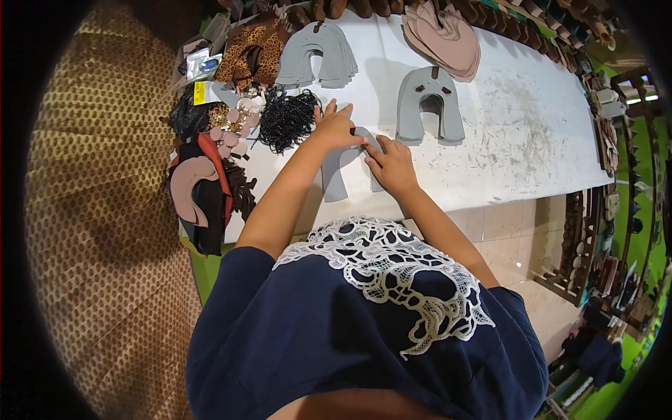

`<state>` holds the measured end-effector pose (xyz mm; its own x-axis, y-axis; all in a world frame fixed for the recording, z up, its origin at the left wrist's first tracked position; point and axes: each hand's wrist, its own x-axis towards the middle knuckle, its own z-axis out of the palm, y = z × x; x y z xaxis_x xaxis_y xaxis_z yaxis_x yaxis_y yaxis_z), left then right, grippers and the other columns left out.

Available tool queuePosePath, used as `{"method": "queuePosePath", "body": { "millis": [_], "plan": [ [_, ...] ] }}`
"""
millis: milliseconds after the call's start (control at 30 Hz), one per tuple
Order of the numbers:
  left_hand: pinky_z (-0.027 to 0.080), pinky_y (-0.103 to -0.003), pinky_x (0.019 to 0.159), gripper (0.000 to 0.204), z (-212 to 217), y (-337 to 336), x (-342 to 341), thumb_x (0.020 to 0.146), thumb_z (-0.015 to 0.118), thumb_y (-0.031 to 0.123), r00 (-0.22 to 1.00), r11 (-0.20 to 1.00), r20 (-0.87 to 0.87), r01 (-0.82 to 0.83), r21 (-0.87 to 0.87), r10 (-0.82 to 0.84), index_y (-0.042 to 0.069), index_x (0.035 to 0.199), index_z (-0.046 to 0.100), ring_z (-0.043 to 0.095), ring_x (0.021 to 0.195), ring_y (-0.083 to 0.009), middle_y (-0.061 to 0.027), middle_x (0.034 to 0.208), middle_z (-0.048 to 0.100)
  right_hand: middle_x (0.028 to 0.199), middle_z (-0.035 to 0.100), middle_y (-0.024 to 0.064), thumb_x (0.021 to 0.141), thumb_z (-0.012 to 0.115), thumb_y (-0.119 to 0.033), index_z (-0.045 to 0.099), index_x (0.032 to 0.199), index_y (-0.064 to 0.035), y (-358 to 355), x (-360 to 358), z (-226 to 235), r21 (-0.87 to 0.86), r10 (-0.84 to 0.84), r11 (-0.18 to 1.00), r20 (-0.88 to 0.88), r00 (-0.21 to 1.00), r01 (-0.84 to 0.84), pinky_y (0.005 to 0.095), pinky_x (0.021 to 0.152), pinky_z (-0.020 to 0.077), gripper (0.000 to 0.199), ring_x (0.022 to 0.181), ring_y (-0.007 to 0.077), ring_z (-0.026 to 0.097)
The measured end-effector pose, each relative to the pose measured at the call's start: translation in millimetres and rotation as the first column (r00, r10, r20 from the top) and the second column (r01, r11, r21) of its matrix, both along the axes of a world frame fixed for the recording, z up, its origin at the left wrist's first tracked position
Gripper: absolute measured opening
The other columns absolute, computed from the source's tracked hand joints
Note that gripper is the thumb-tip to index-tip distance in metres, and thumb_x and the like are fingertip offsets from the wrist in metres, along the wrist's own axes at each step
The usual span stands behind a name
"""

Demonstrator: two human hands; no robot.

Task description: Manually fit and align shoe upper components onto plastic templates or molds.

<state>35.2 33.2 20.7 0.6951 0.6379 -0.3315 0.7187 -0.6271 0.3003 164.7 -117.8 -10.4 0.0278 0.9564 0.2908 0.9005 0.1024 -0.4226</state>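
Observation:
A grey U-shaped cut piece (336,183) lies on the white-covered table in front of me, its legs toward me. My left hand (334,129) rests over its left side with fingers spread, thumb reaching right to the curved top. On its right side, my right hand (393,166) presses down, fingers apart and tips close to the left thumb. A small dark patch (353,131) shows at the top of the curve, partly covered by the left hand. Just beyond and left of the left hand is a heap of black cord-like strips (288,119).
Grey U-shaped stacks (411,105) (297,59), a pink stack (455,42) and leopard-print pieces (252,52) lie farther back. Pink discs (227,133), a red-and-black bundle (213,203) and pink curved pieces (192,183) crowd the left. Racks (570,245) stand right.

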Motion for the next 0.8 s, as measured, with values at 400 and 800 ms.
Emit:
{"method": "queuePosePath", "body": {
  "millis": [400, 800],
  "plan": [
    [0.007, -0.067, 0.103, 0.03, -11, -13, 3, 0.075, 0.065, 0.037, 0.98, 0.978, -0.019, -0.201, -0.06, 0.2, 0.015, 0.094, 0.071, 0.008, 0.137, -0.0432, -0.0151, 0.149, 0.023, 0.113, 0.056, 0.0128, 0.081, 0.062, -0.025, 0.063, 0.113, -0.0151, 1, -1, 1, 0.032, -0.001, 0.999, -0.005, 1.0, 0.001, 0.0418, 0.085, 0.0399, 0.033, 0.1, 0.0284, 0.054],
    [0.01, -0.066, 0.102, 0.044, -2, -21, -1, 0.072, 0.071, 0.039, 0.958, 0.957, 0.105, -0.277, 0.091, 0.267, 0.018, 0.111, 0.064, 0.019, 0.135, -0.0389, -0.0129, 0.146, 0.028, 0.116, 0.055, 0.013, 0.081, 0.062, -0.025, 0.063, 0.113, -0.0147, 0, 0, 3, 0.013, -0.014, 1.0, -0.01, 1.0, 0.014, 0.0419, 0.086, 0.0398, 0.034, 0.102, 0.0289, 0.053]
  ]
}}
